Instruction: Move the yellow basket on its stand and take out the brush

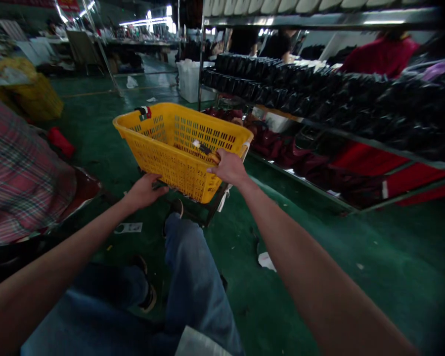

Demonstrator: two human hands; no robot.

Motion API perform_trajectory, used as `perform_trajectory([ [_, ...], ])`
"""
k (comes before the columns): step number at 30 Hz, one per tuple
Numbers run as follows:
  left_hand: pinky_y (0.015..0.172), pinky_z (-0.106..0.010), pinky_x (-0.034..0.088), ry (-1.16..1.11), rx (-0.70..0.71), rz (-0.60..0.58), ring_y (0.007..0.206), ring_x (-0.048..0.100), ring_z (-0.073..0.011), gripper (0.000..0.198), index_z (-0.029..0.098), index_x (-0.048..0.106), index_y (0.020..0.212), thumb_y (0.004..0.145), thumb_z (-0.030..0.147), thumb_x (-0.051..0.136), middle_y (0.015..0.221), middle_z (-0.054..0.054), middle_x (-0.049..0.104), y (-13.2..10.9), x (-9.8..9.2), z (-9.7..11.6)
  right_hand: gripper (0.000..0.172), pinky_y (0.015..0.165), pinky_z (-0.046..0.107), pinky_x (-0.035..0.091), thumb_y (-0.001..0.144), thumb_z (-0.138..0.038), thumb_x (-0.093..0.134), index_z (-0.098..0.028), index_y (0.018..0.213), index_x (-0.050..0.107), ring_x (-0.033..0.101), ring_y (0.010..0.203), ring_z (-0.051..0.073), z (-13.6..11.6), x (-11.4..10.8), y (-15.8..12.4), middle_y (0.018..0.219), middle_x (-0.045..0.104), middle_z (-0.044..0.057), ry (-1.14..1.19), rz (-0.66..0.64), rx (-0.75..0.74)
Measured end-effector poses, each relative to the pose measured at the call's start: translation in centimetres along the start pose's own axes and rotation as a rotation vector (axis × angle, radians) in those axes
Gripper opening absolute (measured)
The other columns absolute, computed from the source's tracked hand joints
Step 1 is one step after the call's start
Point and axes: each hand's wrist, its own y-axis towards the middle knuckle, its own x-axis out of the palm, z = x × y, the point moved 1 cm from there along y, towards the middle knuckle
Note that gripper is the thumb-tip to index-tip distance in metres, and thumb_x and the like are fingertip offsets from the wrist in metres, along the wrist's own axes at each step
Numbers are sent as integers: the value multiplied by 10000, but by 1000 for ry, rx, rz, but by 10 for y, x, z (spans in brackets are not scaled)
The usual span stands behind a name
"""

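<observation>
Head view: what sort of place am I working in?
Likely a factory or workshop floor: long metal racks loaded with rows of dark goods, a yellow plastic crate held by both hands, green painted floor.

A yellow perforated plastic basket [178,148] sits tilted on a dark metal frame [207,210] over the green floor [356,257]. The right hand [228,168] grips the basket's near rim; the left hand [144,190] holds its lower near edge, possibly the frame beneath. Right of the basket, a long metal rack [356,133] carries black and dark red goods. Left of it lies plaid cloth [22,168].
</observation>
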Motion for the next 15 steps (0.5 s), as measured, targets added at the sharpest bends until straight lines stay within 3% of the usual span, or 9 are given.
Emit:
perform_trajectory([
  [2,1148,-541,616,23,12,48,1304,713,-392,683,144,719,1402,935,643,720,1470,-219,708,-8,-5,1,662,1057,459,591,887,-469,947,-161,1411,686,725,1169,321,1,0,3,1289,747,175,-20,-3,-1],
  [4,1219,-559,568,94,63,177,1333,688,-392,604,136,734,1333,975,620,676,1415,-225,720,-5,-21,6,664,1049,451,594,883,-476,951,-162,1407,690,732,1154,314,3,-1,3,1279,752,171,-21,4,-13],
  [7,1336,-522,463,177,219,384,1466,610,-368,574,136,728,1338,1035,615,639,1487,-224,676,15,-54,31,646,1035,438,596,895,-481,945,-168,1397,686,739,1148,308,11,-1,-2,1266,763,153,19,18,-51],
  [10,1410,-493,356,218,399,448,1594,512,-343,570,164,707,1440,1107,610,584,1642,-180,595,49,-74,68,494,1003,391,600,958,-447,880,-176,1320,682,753,1122,265,23,-2,-6,1238,778,114,182,32,-55],
  [13,1404,-461,357,188,477,374,1569,548,-329,568,182,742,1401,1168,624,471,1605,-145,648,97,-61,98,426,994,359,591,985,-390,831,-175,1313,666,751,1133,237,35,-3,0,1264,777,111,326,60,-29],
  [15,1321,-456,464,136,366,224,1435,660,-327,664,201,783,1281,1197,689,341,1484,-132,737,132,-33,108,495,995,369,584,952,-402,868,-170,1340,667,742,1140,246,42,-3,8,1262,770,118,355,63,-30],
])
